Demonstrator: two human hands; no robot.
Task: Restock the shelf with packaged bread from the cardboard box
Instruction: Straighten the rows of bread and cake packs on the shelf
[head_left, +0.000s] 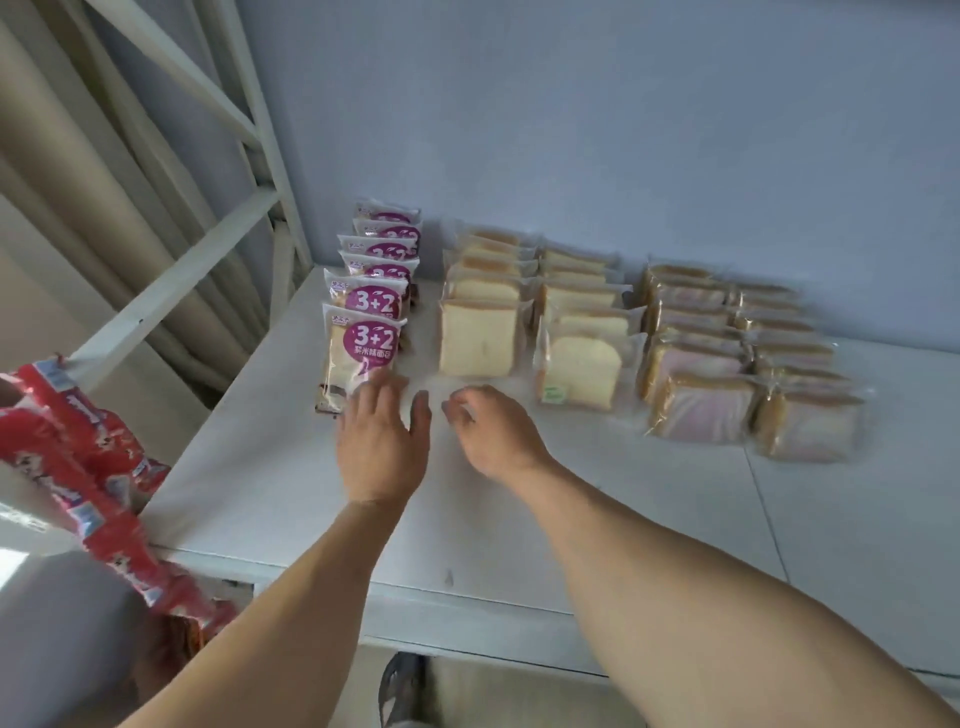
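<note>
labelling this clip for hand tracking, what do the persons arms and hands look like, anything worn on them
Both the left hand and the right hand are bare: no gloves, rings, watch or wristband show. Both forearms are uncovered for their whole visible length, with no sleeve edge in the frame. No markings can be made out.

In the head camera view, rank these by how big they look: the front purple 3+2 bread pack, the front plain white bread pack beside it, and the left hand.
1. Left hand, though it is nearest the camera.
2 and 3. White bread pack and purple 3+2 bread pack look alike; no ranking.
</note>
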